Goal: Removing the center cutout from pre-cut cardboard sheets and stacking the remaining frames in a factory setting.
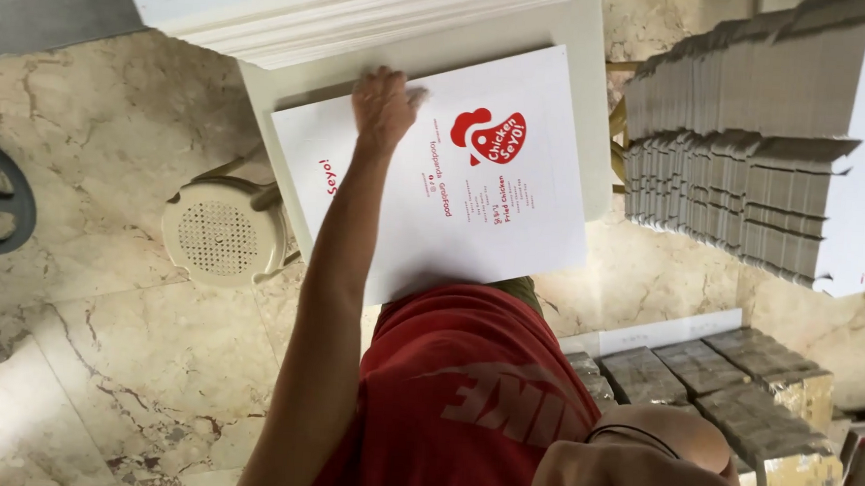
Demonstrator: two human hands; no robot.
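- Floor (131,355): polished marble tile, veined beige.
- Flat cardboard stacks (742,180): grey edges, packed on end at right, so the edges are all that shows.
- Surface (595,163): pale, smooth board carrying a tall pile of white sheets (365,18).
- Printed sheet (456,175): stiff white card with a red logo, lying flat on the surface, apart from the pile.
- Left hand (386,102): palm down, fingers spread, pressing the sheet's far edge; grip open, nothing enclosed.
- Right hand (638,471): near the lens, blurred; can't tell its grip.
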